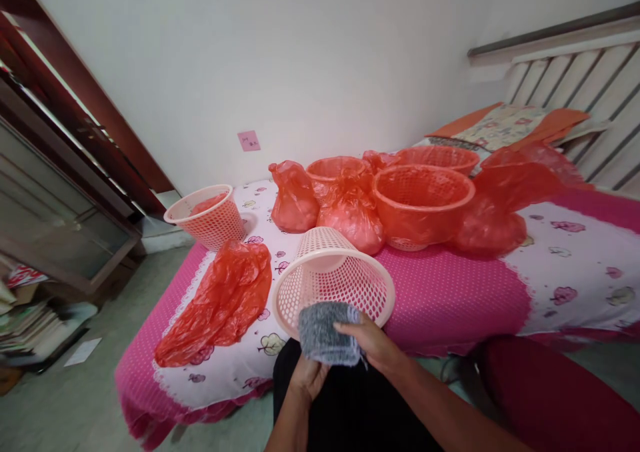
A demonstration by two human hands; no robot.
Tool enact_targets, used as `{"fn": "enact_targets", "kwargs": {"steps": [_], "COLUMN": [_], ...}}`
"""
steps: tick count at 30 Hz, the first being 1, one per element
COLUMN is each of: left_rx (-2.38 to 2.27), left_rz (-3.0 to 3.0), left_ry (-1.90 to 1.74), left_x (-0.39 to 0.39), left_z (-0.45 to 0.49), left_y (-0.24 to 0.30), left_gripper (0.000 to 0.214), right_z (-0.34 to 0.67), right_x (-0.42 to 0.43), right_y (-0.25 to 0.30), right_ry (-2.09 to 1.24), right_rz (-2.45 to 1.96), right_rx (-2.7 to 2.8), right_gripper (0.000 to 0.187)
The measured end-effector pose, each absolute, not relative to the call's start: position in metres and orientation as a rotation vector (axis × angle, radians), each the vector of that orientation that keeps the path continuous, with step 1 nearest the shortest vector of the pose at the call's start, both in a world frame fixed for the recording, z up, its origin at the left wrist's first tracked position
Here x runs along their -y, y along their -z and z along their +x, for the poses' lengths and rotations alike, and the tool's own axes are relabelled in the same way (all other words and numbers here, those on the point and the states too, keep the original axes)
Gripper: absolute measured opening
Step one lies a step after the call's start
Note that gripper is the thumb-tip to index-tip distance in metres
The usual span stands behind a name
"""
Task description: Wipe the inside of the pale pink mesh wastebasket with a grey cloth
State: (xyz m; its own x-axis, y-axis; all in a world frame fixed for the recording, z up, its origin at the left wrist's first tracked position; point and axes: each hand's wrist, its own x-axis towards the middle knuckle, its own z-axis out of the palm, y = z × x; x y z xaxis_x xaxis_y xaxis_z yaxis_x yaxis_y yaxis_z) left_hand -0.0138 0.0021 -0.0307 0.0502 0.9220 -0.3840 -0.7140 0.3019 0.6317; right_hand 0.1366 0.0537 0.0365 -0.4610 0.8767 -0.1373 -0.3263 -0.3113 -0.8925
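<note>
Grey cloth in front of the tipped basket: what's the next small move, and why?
Probably ease the grey cloth forward into the tipped basket. Its mouth faces the person, just beyond the cloth; the right hand has its thumb on top of the cloth, and the left hand is beneath it.

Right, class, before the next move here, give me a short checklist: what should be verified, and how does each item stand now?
1. Grey cloth secured by the right hand: ok, thumb pressed on top.
2. Left hand grip: cannot tell, fingers hidden beneath the cloth.
3. Nearest basket upright: not ok, it lies on its side, mouth toward the person.
4. Far-left basket upright: ok, standing on the bed.
5. Loose red bag smoothed out: not ok, crumpled.
</note>
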Motion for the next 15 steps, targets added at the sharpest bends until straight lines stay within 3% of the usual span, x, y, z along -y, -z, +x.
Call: {"fn": "enact_targets", "kwargs": {"steps": [2, 6, 10, 15], "left_rx": [-0.873, -0.933, -0.940, -0.916], "left_rz": [0.315, 0.319, 0.321, 0.317], "left_ry": [-1.260, -1.257, -1.242, -1.249], "left_x": [-0.002, -0.002, -0.002, -0.001], "left_z": [-0.013, -0.014, -0.015, -0.014], "left_y": [0.033, 0.033, 0.033, 0.032], "left_gripper": [0.037, 0.039, 0.040, 0.053], "right_z": [0.133, 0.121, 0.097, 0.076], "right_x": [-0.079, -0.129, -0.161, -0.165], "right_y": [-0.045, -0.067, -0.072, -0.035], "right_ry": [-1.398, -0.942, -0.246, -0.198], "right_rz": [-1.005, -1.068, -1.326, -1.512], "right_rx": [1.252, 1.429, 2.079, 2.327], "right_gripper": [0.037, 0.049, 0.058, 0.046]}}
